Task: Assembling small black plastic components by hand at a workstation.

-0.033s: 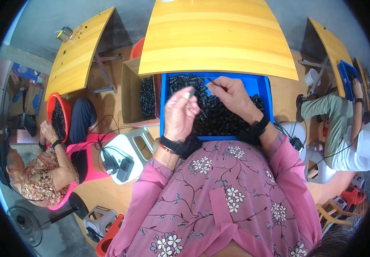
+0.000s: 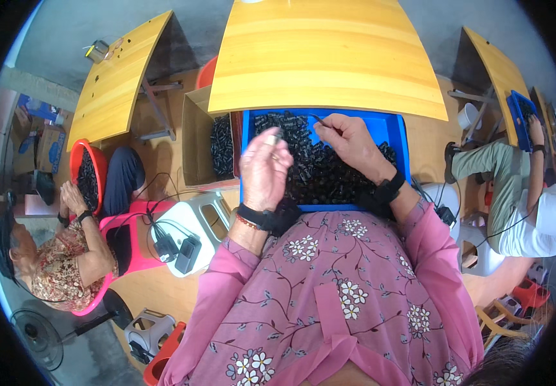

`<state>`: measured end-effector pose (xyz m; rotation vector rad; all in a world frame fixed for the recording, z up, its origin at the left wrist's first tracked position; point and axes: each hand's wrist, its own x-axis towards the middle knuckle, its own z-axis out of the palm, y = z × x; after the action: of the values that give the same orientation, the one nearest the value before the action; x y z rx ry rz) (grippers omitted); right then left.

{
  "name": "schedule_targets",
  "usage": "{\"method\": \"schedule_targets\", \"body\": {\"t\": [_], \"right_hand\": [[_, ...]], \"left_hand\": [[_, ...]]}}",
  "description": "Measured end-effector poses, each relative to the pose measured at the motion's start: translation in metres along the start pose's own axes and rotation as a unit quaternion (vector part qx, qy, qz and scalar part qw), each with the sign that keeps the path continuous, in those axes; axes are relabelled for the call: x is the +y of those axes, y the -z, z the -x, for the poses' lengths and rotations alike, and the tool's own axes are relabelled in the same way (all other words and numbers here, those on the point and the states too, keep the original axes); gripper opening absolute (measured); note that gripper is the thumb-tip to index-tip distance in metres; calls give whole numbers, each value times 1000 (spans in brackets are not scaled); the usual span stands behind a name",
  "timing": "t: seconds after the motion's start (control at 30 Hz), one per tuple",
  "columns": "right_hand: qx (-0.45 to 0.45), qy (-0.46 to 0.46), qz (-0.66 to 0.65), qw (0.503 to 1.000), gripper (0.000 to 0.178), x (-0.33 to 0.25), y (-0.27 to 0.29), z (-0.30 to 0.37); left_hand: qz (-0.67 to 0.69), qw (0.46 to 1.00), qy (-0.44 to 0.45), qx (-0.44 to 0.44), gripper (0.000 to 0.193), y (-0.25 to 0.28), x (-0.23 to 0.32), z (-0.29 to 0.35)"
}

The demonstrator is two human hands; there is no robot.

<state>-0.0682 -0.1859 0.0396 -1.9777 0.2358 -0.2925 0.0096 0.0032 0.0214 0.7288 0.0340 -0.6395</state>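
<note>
Over a blue bin (image 2: 390,125) — left hand (image 2: 263,170) pinching a small black part (image 2: 279,134), right hand (image 2: 353,143) a slender dark tool (image 2: 320,120).

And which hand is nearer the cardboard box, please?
The left hand: it is just right of the cardboard box; the right hand is farther right, over the blue bin.

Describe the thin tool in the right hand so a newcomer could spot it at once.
Start at the big yellow tabletop at top centre, then drop to the blue bin below its near edge. Over that bin, the right hand pinches the thin dark tool, its tip pointing up and left. Its slim shape sets it apart from the short, chunky black pieces heaped in the bin.
</note>
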Motion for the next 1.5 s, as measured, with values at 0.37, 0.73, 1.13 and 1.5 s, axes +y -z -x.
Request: {"method": "schedule_targets", "body": {"t": [0.37,0.73,1.13,1.5], "right_hand": [[-58,86,160,982,19,36,-20,-22],[-98,-1,83,992,19,24,-20,-18],[-21,65,12,998,16,-26,3,15],[-5,55,-85,995,16,-11,-2,22]], "left_hand": [[58,942,-243,225,46,55,35,-34],[-42,926,-296,230,55,47,33,-34],[-275,957,-19,-95,19,-6,-7,5],[-20,974,175,-144,11,1,-9,3]]}}
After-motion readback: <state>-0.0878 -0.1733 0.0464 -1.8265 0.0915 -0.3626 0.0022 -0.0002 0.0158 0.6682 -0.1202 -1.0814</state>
